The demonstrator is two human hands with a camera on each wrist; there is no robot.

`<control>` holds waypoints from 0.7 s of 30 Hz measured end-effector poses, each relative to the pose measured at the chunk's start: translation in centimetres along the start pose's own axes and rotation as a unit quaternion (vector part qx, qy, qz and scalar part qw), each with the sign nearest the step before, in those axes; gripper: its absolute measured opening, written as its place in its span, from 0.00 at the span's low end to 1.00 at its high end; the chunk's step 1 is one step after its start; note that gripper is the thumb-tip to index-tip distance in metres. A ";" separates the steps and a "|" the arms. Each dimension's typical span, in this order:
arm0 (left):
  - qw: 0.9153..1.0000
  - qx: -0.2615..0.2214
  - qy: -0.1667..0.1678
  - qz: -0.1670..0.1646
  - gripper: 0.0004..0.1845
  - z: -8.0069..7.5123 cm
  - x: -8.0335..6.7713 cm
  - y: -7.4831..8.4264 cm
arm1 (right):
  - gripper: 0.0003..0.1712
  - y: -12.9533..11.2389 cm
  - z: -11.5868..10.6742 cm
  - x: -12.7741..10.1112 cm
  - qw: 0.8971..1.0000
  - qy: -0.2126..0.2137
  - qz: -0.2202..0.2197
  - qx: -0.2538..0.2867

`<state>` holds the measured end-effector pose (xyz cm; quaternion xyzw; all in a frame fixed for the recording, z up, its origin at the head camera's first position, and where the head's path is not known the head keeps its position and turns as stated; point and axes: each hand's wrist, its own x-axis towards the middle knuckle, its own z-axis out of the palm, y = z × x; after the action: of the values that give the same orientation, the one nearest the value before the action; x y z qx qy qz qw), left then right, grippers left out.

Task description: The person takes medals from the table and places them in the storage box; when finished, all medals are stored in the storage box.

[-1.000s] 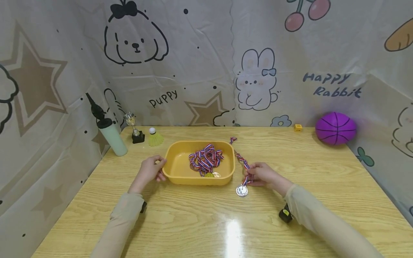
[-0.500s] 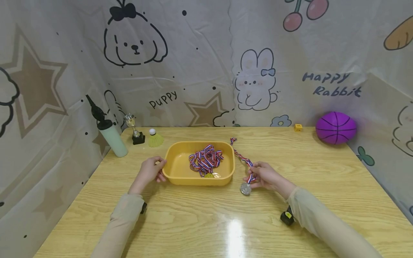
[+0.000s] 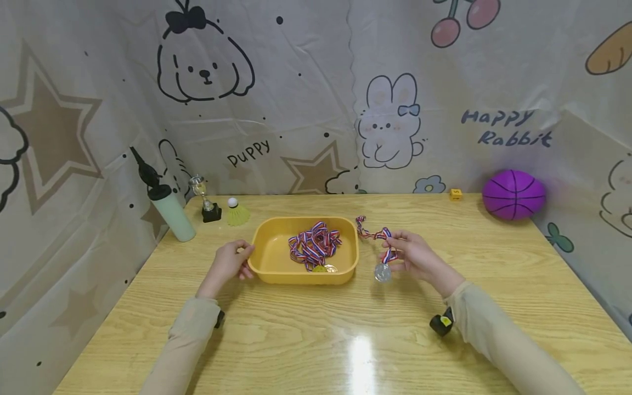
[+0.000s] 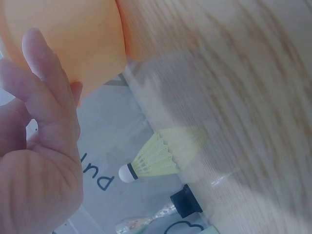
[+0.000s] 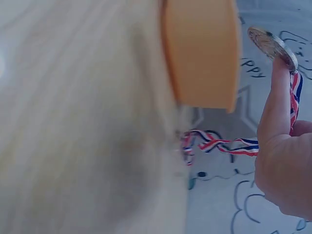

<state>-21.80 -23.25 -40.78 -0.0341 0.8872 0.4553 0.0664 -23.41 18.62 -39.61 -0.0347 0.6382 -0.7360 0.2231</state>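
A yellow plastic basin (image 3: 302, 278) stands on the table, holding a heap of red, white and blue ribbons (image 3: 314, 245) with gold-coloured medals (image 3: 329, 269) among them. At its left end, my left hand (image 3: 230, 260) grips the rim, thumb on top and fingers against the outer wall. To the right of the basin, my right hand (image 3: 417, 257) pinches the striped ribbon of a silver medal (image 3: 382, 272). The medal hangs just above the table. The ribbon's far end (image 3: 361, 222) trails beside the basin's back right corner. In the right wrist view, one finger touches the medal (image 5: 274, 48).
Behind the basin on the left are a green bottle (image 3: 174, 216) with a black top, a small trophy (image 3: 209, 206) and a yellow shuttlecock (image 3: 237, 212). A yellow cube (image 3: 456, 195) and a purple ball (image 3: 514, 195) sit at the back right. Printed cloth (image 3: 306, 99) walls the table.
My right hand has lifted the silver medal off the table and moved it slightly right and away from me, its ribbon drawn along. My left hand and the basin have stayed put.
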 end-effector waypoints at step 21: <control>1.000 -0.008 0.002 -0.001 0.15 -0.1 0.0 0.1 | 0.07 -6.2 3.8 -1.9 0.991 -0.076 -0.107 -0.008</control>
<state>-21.80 -23.25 -40.62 -0.0364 0.8835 0.4625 0.0645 -22.22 16.38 -32.58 -0.1601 0.6182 -0.7455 0.1908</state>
